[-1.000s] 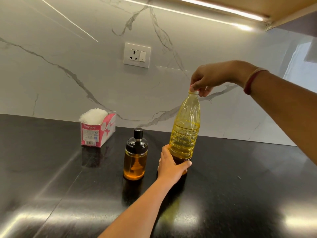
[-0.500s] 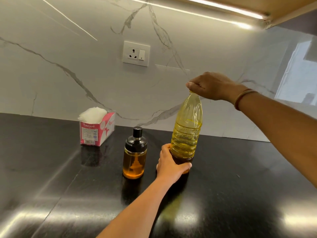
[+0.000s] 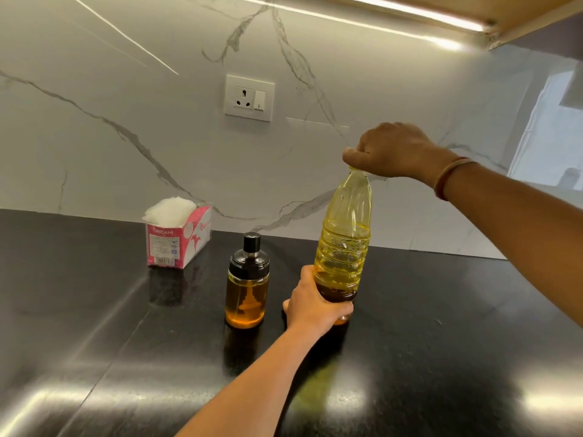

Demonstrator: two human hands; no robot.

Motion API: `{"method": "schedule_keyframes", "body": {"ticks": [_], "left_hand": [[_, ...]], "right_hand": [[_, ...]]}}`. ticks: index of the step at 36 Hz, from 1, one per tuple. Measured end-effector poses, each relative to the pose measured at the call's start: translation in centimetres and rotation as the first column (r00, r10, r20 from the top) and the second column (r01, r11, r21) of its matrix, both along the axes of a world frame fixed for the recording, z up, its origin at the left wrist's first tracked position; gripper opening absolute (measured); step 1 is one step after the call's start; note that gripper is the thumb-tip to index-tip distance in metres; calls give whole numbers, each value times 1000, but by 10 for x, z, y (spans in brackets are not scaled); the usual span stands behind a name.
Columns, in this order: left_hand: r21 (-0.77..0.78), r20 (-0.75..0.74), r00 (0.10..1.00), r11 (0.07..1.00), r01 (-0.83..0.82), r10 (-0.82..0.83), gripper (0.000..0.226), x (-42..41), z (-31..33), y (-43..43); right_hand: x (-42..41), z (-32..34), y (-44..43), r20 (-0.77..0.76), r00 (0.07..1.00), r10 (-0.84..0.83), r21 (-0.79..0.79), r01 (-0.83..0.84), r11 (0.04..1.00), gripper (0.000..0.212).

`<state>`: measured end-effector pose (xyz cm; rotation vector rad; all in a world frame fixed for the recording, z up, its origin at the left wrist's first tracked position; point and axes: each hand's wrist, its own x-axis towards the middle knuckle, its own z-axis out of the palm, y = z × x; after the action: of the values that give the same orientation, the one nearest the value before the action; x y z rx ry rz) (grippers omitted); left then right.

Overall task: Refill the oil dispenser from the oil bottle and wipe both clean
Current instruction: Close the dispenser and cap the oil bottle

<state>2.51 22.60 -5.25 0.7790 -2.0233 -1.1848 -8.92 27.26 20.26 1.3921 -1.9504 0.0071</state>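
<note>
Head view: left hand [image 3: 310,305] wrapped round the foot of the oil bottle [image 3: 345,234], holding it upright on the black countertop [image 3: 441,342]. Right hand [image 3: 389,152] curled down over the bottle's neck, fingertips pinching its top; cap hidden beneath them. Band [image 3: 448,178] on that wrist. Just left of the bottle, not touching, the oil dispenser [image 3: 247,288], black-lidded, partly filled with amber oil. Farther left, near the marble wall, a pink tissue box [image 3: 176,244]; above, a wall socket [image 3: 249,97].

Clear oil bottle [image 3: 345,241] of yellow oil, upright, base gripped in my left hand [image 3: 310,305], top pinched by my right hand [image 3: 388,152]. Just left: upright glass oil dispenser [image 3: 247,285], black-lidded, part-filled.
</note>
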Motion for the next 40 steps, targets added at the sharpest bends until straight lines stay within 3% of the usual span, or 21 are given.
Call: {"method": "schedule_keyframes", "body": {"ticks": [3, 5, 7, 11, 16, 20, 24, 29, 32, 34, 37, 40], "left_hand": [[6, -7, 1000, 1000, 6, -6, 76, 1, 1, 0], [10, -7, 1000, 1000, 11, -11, 77, 1, 1, 0], [12, 0, 1000, 1000, 12, -12, 77, 2, 2, 0], [17, 12, 1000, 1000, 17, -18, 76, 3, 3, -1], [2, 21, 999, 999, 34, -34, 75, 2, 3, -2], [3, 20, 1000, 1000, 17, -17, 73, 3, 3, -1], [20, 8, 1000, 1000, 17, -17, 75, 4, 3, -1], [21, 15, 999, 999, 31, -31, 75, 5, 4, -1], [20, 13, 999, 999, 40, -40, 76, 5, 4, -1], [18, 6, 999, 999, 39, -39, 75, 5, 4, -1], [13, -2, 999, 999, 33, -33, 73, 4, 3, -1], [13, -4, 1000, 1000, 25, -25, 73, 4, 2, -2]], "right_hand": [[14, -6, -8, -69, 968, -242, -71, 237, 969, 54], [19, -6, -9, -107, 951, -289, -79, 281, 956, 54], [16, -2, -5, -40, 969, -242, -30, 241, 970, 55], [-2, 11, 5, 309, 950, -46, 159, -4, 987, 57], [-13, 4, 13, 361, 914, 185, 15, -205, 979, 55], [-6, 0, 6, 440, 893, 98, -50, -85, 995, 56], [6, -4, -3, 261, 962, -83, -88, 110, 990, 58], [0, 7, 7, 242, 970, 11, 73, -29, 997, 63], [-8, 3, 13, 233, 953, 192, 52, -209, 976, 60], [-10, -4, 12, 314, 913, 260, -17, -269, 963, 57], [-10, -10, 7, 424, 866, 265, -140, -226, 964, 56], [-2, -15, 1, 411, 900, 145, -202, -66, 977, 55]]}}
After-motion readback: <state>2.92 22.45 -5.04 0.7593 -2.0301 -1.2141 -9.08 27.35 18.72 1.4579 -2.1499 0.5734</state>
